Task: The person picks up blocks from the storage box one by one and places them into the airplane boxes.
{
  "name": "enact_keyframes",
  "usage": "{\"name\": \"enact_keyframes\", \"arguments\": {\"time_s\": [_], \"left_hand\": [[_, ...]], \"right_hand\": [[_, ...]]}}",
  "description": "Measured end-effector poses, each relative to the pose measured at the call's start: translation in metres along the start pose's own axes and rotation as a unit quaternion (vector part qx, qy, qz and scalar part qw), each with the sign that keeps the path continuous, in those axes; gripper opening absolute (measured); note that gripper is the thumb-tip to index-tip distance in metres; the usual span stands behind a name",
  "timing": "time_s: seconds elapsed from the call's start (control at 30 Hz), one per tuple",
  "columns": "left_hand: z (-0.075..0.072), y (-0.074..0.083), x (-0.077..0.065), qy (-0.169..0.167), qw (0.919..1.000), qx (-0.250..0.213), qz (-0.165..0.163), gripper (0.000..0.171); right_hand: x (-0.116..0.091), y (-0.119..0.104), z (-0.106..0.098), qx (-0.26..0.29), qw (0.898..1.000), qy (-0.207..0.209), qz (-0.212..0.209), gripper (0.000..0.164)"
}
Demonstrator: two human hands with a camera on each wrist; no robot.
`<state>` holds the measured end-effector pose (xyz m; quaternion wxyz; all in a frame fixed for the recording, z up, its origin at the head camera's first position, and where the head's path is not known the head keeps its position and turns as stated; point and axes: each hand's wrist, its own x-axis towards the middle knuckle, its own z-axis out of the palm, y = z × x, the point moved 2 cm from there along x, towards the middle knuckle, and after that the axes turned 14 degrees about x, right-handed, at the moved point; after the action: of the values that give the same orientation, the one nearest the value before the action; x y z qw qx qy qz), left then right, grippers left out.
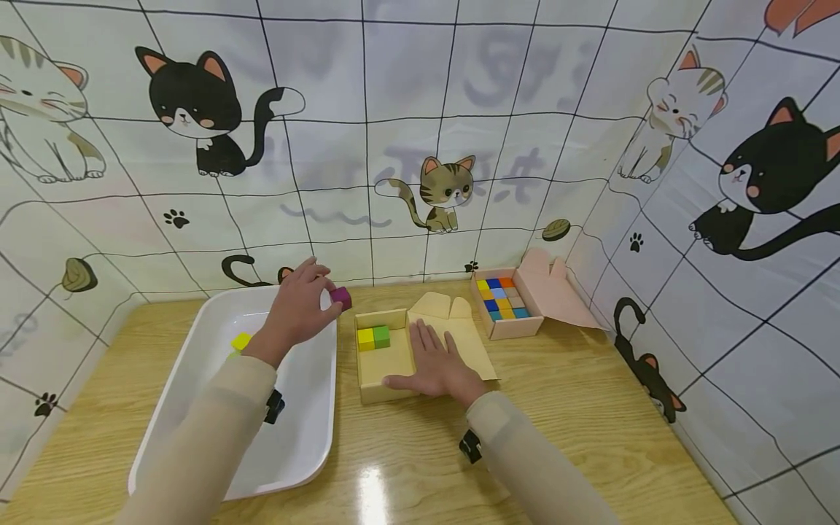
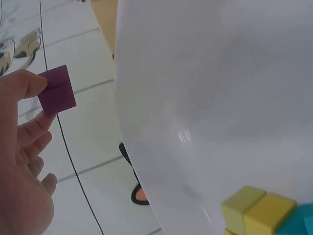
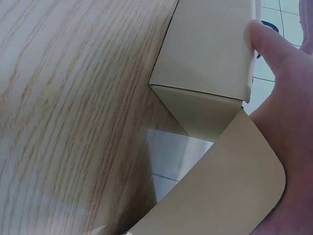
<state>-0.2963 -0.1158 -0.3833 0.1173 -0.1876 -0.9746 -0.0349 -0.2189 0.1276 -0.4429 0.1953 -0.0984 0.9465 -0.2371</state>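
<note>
A purple cube is pinched between the thumb and fingertips of my left hand, above the far right rim of the white tray. The left wrist view shows the cube held at its side, the other fingers loosely bent. My right hand lies spread over the pale yellow box where its open lid joins. In the right wrist view the thumb rests at the box's top edge. Inside that box, a yellow cube and a green cube sit side by side at the far left.
A pink box with its lid folded back stands at the back right, holding several coloured cubes. More cubes lie in the tray, among them a yellow one and a teal one. Cat-printed sheeting encloses the table's back and sides.
</note>
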Motion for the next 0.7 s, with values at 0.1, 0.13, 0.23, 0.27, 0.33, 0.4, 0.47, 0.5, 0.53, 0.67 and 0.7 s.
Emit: {"name": "enact_keyframes", "arguments": {"time_s": [0.1, 0.13, 0.23, 0.27, 0.33, 0.4, 0.47, 0.5, 0.53, 0.67, 0.7], "left_hand": [[0.005, 0.012, 0.003, -0.005, 0.9999, -0.005, 0.012, 0.028], [0.006, 0.016, 0.004, -0.006, 0.9998, -0.006, 0.016, 0.027], [0.011, 0.029, 0.008, -0.011, 0.9996, -0.008, 0.026, 0.027], [0.012, 0.033, 0.009, -0.013, 0.9995, -0.009, 0.029, 0.026], [0.014, 0.042, 0.012, -0.018, 0.9992, -0.007, 0.035, 0.027], [0.017, 0.05, 0.014, -0.026, 0.9988, -0.008, 0.041, 0.027], [0.02, 0.058, 0.016, -0.031, 0.9982, -0.01, 0.049, 0.028], [0.022, 0.061, 0.017, -0.033, 0.9979, -0.01, 0.054, 0.028], [0.023, 0.065, 0.017, -0.035, 0.9975, -0.012, 0.06, 0.027], [0.031, 0.075, 0.019, -0.041, 0.9955, -0.011, 0.085, 0.025], [0.032, 0.076, 0.019, -0.042, 0.9949, -0.009, 0.091, 0.025]], "right_hand": [[0.0, 0.001, 0.0, 0.005, 1.0, -0.001, 0.001, 0.115], [0.001, 0.001, 0.0, 0.007, 1.0, -0.002, 0.003, 0.114], [0.002, 0.001, -0.001, 0.016, 1.0, -0.005, 0.005, 0.113], [0.002, 0.001, -0.001, 0.019, 1.0, -0.006, 0.005, 0.112], [0.003, 0.001, -0.001, 0.022, 1.0, -0.007, 0.004, 0.111], [0.003, 0.001, -0.001, 0.022, 1.0, -0.008, 0.004, 0.11], [0.003, 0.002, -0.001, 0.019, 1.0, -0.009, 0.003, 0.11], [0.003, 0.002, -0.001, 0.017, 1.0, -0.008, 0.003, 0.109], [0.003, 0.003, -0.001, 0.016, 1.0, -0.009, 0.002, 0.109], [0.002, 0.002, -0.001, 0.017, 1.0, -0.007, -0.005, 0.109], [0.002, 0.002, -0.001, 0.018, 1.0, -0.007, -0.007, 0.109]]}}
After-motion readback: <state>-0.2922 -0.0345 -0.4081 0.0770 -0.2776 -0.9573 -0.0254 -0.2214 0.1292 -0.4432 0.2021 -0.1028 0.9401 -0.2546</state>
